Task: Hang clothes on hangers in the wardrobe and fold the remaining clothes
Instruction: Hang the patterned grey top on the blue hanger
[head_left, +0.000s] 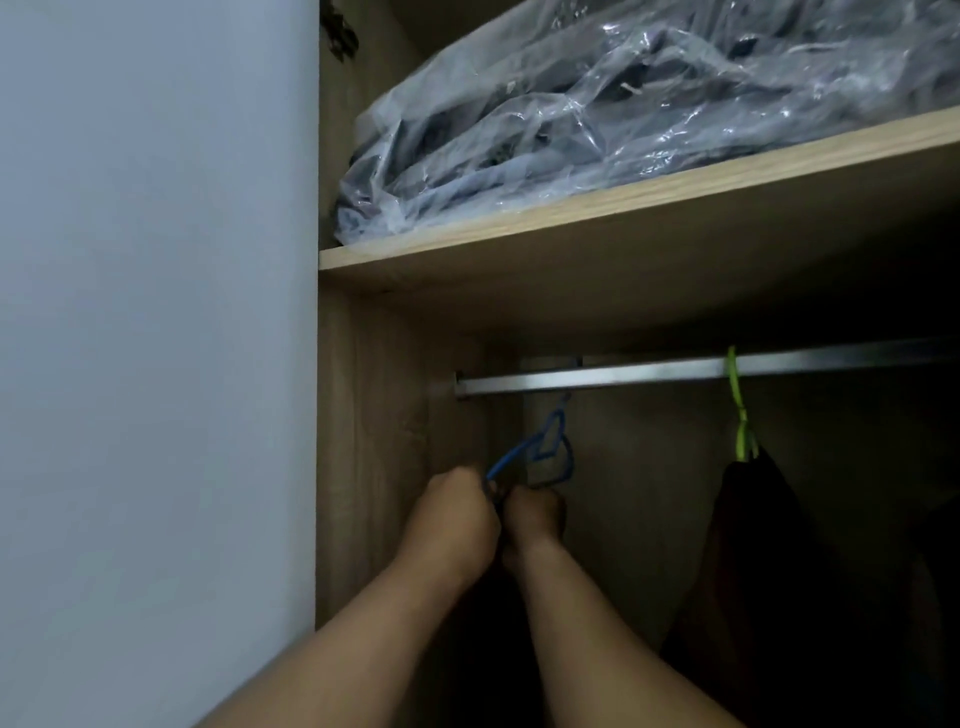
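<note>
Head view looks up into the wardrobe, where both hands meet just under the left end of the rail (675, 370). The left hand (457, 519) has its grip curled round the near arm of a blue hanger (545, 452); the right hand (532, 514) is closed too, touching the left, but what it pinches is too dark to tell, perhaps a dark garment hanging below the wrists. The blue hanger's hook sits close under the rail; whether it is on it I cannot tell. Well to the right, a green hanger (737, 410) is hooked on the rail with a dark garment (753, 530) on it. The step in hand looks like hanging a second piece. Next calls for seating the hook and letting go. A bagged bundle (623, 104) lies on the shelf (571, 208) above.
</note>
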